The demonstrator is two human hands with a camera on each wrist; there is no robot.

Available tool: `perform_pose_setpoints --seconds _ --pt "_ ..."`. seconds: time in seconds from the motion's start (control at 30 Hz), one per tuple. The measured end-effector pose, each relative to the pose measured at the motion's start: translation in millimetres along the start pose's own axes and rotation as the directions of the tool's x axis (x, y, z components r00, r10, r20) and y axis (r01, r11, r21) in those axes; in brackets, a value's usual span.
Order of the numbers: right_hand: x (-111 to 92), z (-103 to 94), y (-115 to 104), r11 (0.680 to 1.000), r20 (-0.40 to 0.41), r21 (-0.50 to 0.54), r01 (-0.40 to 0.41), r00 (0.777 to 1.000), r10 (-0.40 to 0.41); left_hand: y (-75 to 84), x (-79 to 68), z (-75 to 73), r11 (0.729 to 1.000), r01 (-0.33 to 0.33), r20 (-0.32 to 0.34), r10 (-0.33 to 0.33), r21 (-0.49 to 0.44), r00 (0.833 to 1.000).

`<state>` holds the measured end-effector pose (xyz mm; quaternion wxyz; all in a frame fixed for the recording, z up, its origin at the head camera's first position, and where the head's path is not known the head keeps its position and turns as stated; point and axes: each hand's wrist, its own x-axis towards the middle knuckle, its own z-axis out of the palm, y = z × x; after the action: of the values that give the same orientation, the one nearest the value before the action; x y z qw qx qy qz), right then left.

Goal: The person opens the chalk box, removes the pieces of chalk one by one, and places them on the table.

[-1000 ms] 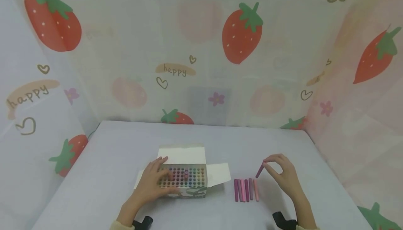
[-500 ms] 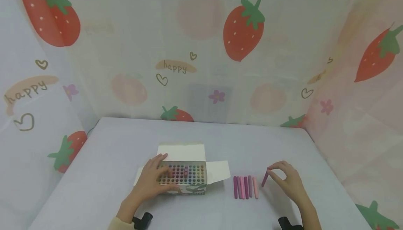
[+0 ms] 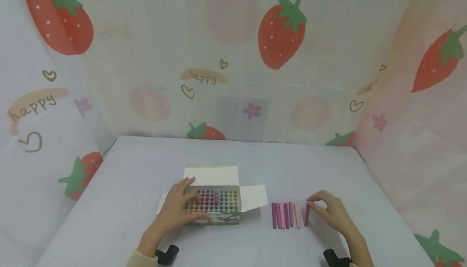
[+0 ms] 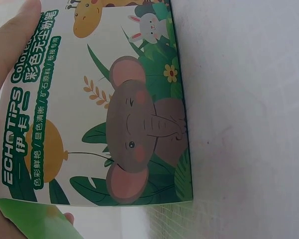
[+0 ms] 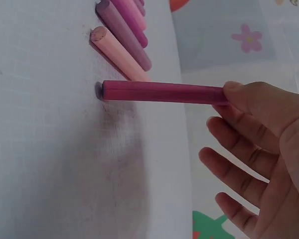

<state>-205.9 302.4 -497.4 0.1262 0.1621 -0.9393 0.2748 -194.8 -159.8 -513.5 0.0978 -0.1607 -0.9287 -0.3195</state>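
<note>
The open chalk box (image 3: 230, 218), packed with coloured chalk ends facing up, stands left of the table's middle. My left hand (image 3: 173, 208) holds its left side, thumb along the front and fingers over the top; printed animals cover the box front (image 4: 89, 59) in the left wrist view. To the right, my right hand (image 3: 330, 212) pinches a magenta chalk stick (image 3: 307, 217) by its top end between thumb and index finger. That stick is upright, its lower end right at the table surface, beside a peach chalk stick (image 5: 119, 52) lying flat.
Several pink and purple chalk sticks (image 3: 280, 216) lie side by side in a row between box and right hand. Raised flaps include a right flap (image 3: 254, 198) and a back lid (image 3: 211, 176). A strawberry-print curtain (image 3: 233, 56) surrounds the white table (image 3: 146, 157).
My right hand has moved right and down, lowering the chalk stick from a tilt above the row to upright at the table, right of the row. My left hand keeps its place on the box.
</note>
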Motion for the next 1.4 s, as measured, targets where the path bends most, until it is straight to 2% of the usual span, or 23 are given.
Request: perform_pose_setpoints --seconds 0.23,0.63,1.1,1.4 --pt "7.0 7.0 4.8 0.995 0.074 0.030 -0.092 0.993 0.089 -3.5 0.0 3.0 1.000 0.006 -0.001 -0.006 0.002 1.000" --pt "16.6 24.5 15.6 0.987 0.139 -0.062 -0.146 0.978 0.153 0.2 0.5 -0.7 1.000 0.014 -0.001 -0.014 -0.003 1.000" --pt "21.9 30.0 15.6 0.988 0.125 -0.120 -0.092 0.986 0.107 -0.7 0.6 -0.3 1.000 0.004 -0.003 -0.004 0.000 1.000" --pt "27.9 27.9 12.7 0.993 0.065 -0.100 -0.060 0.996 0.067 -1.3 0.2 -0.1 1.000 -0.017 -0.013 0.017 0.007 1.000"
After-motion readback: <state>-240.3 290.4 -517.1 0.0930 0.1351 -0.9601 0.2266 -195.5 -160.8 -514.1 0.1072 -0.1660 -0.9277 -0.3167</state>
